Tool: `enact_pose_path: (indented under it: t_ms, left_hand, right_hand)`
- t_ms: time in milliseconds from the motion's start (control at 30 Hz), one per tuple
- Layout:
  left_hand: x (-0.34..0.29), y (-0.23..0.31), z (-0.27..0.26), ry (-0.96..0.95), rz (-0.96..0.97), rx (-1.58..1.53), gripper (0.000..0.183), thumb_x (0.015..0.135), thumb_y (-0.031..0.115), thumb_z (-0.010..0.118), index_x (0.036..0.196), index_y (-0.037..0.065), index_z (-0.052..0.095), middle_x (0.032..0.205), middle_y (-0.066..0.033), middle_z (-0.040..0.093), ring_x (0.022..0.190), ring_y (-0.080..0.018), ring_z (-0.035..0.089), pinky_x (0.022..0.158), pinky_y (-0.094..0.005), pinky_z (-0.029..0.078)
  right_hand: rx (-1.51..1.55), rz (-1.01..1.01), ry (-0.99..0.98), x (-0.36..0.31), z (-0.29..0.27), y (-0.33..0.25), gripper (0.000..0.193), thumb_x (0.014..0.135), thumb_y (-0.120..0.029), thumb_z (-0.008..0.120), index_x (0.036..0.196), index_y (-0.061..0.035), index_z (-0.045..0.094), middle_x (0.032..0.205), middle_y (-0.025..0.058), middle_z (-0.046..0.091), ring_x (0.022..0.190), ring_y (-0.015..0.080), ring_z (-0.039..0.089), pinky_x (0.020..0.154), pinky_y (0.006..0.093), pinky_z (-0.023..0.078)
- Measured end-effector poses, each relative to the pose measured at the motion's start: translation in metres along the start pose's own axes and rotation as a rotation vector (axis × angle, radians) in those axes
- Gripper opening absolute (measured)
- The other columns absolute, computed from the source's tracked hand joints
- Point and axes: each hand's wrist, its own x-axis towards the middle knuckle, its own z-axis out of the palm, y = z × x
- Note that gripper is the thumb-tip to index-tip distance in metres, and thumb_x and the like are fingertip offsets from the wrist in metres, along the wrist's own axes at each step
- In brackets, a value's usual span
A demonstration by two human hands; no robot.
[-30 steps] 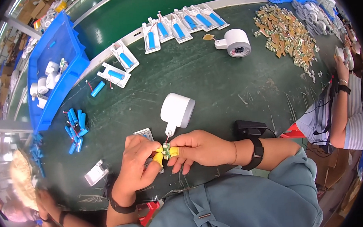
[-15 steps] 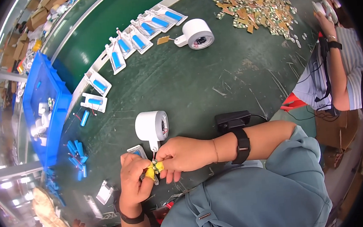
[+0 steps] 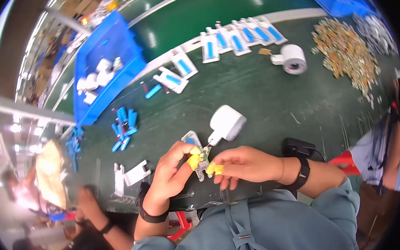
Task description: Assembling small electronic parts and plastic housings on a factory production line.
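My left hand (image 3: 170,173) pinches a small green circuit board (image 3: 204,153) between yellow-covered fingertips. Short wires run from that board toward the stem of a white round housing (image 3: 227,123), which lies on the table just beyond. Under the board is a white tray-like case (image 3: 201,174) with a blue cell (image 3: 191,140) partly visible at its far end. A small gap to the right separates my right hand (image 3: 249,163) from the board. Its thumb and forefinger, also in yellow covers, are pressed together; whatever may be between them is too small to make out.
Blue cells (image 3: 124,126) lie in a pile at left, near white case parts (image 3: 137,173). Cases with cells (image 3: 210,48) line the far edge. A second housing (image 3: 293,59) and a heap of boards (image 3: 344,52) are far right. A blue bin (image 3: 126,51) stands far left. Co-workers sit both sides.
My view has swung, so the table sits differently in it. The right hand has drawn apart from the board, while the left still holds it. The near white housing is now tilted rightward.
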Motion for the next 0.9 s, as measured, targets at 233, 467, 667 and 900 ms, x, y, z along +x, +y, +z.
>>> enact_pose_path:
  t_ms: [233,467,667,900]
  left_hand:
    - [-0.032,0.025,-0.031,0.167,-0.041,-0.335,0.023,0.094,-0.006,0.049,0.117,-0.001,0.052,0.105,-0.0042,0.056,0.098,-0.0127,0.055,0.089,-0.0262,0.043]
    - [-0.075,0.033,-0.124,0.540,-0.173,0.121,0.014,0.096,0.009,0.053,0.107,0.002,0.057,0.095,-0.0025,0.062,0.088,-0.0094,0.057,0.080,-0.0238,0.044]
    - [-0.131,-0.030,-0.249,0.830,-0.410,0.706,0.018,0.092,0.006,0.052,0.108,0.001,0.060,0.095,-0.0041,0.064,0.085,-0.0128,0.059,0.078,-0.0246,0.046]
    - [-0.102,-0.077,-0.218,0.716,-0.271,1.260,0.034,0.081,0.005,0.062,0.114,0.003,0.062,0.110,-0.0161,0.063,0.093,-0.0292,0.062,0.079,-0.0343,0.049]
  right_hand:
    - [-0.156,0.061,0.002,0.005,0.002,0.005,0.026,0.096,-0.013,0.049,0.116,0.0011,0.058,0.099,0.0094,0.067,0.080,0.0119,0.065,0.067,0.0242,0.053]
    - [-0.202,0.070,0.067,0.003,0.000,0.005,0.025,0.097,-0.007,0.049,0.118,0.0014,0.058,0.098,0.0075,0.066,0.081,0.0115,0.065,0.068,0.0234,0.054]
    - [-0.233,0.073,0.084,0.006,0.002,0.003,0.024,0.097,-0.006,0.048,0.117,0.0014,0.059,0.098,0.0075,0.066,0.081,0.0110,0.065,0.066,0.0231,0.054]
    - [-0.227,0.080,0.134,0.007,0.001,0.006,0.024,0.097,-0.006,0.047,0.117,0.0015,0.058,0.099,0.0077,0.065,0.080,0.0110,0.066,0.064,0.0233,0.054]
